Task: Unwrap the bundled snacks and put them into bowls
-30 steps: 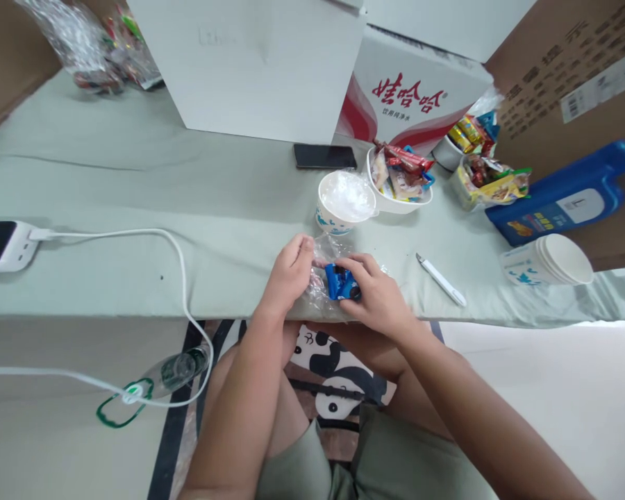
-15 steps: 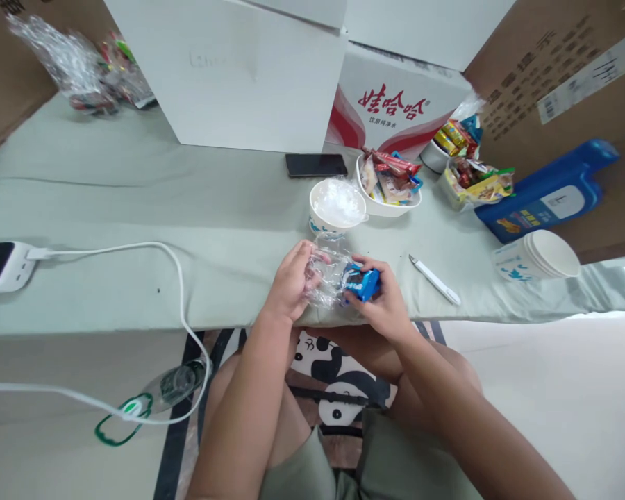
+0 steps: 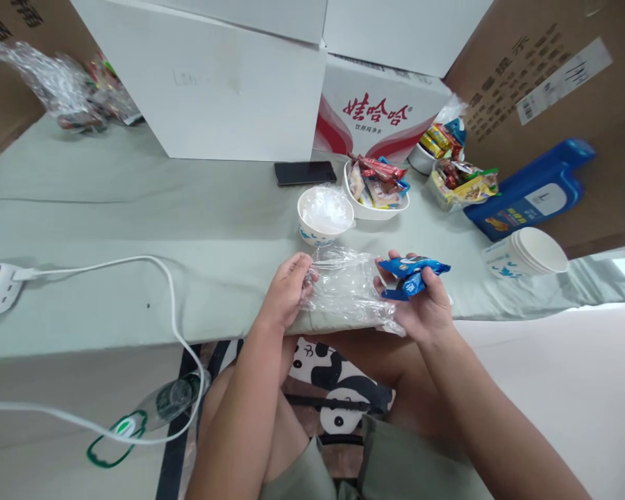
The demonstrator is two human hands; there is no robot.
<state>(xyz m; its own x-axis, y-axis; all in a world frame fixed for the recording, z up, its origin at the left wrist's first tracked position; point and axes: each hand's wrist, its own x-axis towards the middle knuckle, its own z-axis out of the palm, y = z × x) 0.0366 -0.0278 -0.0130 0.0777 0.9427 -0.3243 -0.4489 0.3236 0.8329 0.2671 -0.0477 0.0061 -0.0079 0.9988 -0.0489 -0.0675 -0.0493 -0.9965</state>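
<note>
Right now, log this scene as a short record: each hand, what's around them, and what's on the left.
left hand: gripping a clear bag
right hand: holding blue packets
just beyond bag: paper cup, clear plastic in its mouth
beside cup: snack bowl
behind cup: phone
far right: stacked cups, blue bottle
left: white cable

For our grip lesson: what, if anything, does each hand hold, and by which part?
Left hand: clear plastic wrapping, by its left edge. Right hand: blue packets, around their sides; the underside is hidden.
</note>
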